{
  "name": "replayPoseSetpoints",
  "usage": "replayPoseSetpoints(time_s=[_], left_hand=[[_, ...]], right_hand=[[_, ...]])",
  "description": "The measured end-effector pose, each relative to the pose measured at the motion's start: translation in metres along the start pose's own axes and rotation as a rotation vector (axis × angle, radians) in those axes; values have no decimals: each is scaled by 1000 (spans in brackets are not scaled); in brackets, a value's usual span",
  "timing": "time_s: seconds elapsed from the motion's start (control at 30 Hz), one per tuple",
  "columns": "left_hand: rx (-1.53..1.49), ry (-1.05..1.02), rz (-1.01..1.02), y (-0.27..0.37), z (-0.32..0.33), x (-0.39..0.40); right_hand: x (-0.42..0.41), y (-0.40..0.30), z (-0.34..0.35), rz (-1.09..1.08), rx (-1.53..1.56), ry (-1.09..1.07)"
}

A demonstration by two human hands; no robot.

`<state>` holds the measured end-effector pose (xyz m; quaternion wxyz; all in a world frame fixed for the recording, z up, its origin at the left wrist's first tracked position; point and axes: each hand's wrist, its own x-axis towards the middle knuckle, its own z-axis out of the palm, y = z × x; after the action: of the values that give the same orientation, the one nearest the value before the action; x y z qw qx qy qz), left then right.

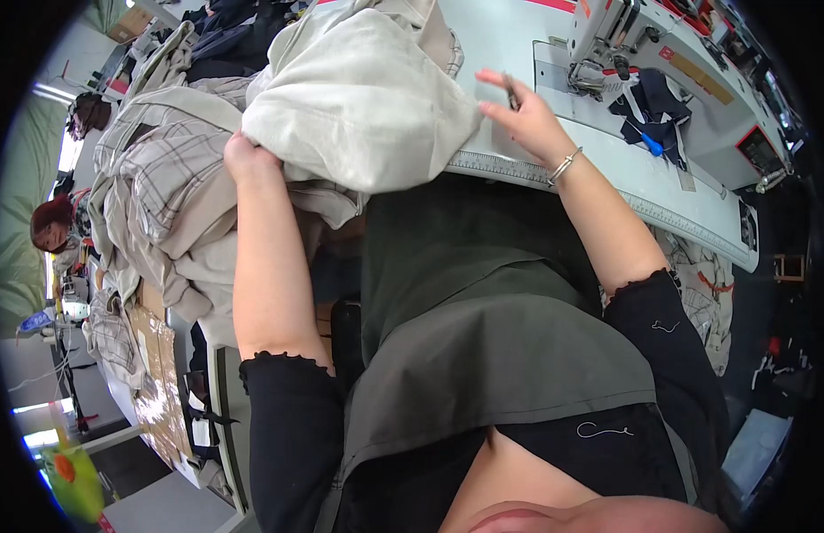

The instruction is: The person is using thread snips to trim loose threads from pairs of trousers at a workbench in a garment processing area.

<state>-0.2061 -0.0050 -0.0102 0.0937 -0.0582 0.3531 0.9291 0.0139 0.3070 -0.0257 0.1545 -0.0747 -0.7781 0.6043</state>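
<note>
A large cream fabric garment, with plaid fabric showing at its right edge, lies bunched over the front of the white sewing machine table. My left hand grips its left edge, the fingers partly hidden under the cloth. Just right of the garment, my right hand is raised over the table with the fingers spread. A small dark metal tool, perhaps thread snips, sits against that hand, hooked or held at the fingers. The industrial sewing machine stands beyond it, its presser foot area near the hand.
A ruler strip runs along the table's front edge. Navy fabric pieces and a blue-handled tool lie by the machine. Cream and plaid garments are heaped at the left. Another person is at the far left.
</note>
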Motion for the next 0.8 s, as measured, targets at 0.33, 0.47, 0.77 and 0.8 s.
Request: replayPoseSetpoints(time_s=[0.33, 0.47, 0.77, 0.8], left_hand=[[129, -168, 123, -19, -12, -35], [344, -101, 283, -19, -29, -63], [1064, -756, 606, -40, 15, -201], [1179, -845, 290, -41, 26, -210]], right_hand=[[-20, 8, 8, -8, 26, -88], [-39, -17, -2, 28, 454, -132], [-66, -36, -4, 133, 750, -342], [-68, -40, -6, 150, 818, -408]])
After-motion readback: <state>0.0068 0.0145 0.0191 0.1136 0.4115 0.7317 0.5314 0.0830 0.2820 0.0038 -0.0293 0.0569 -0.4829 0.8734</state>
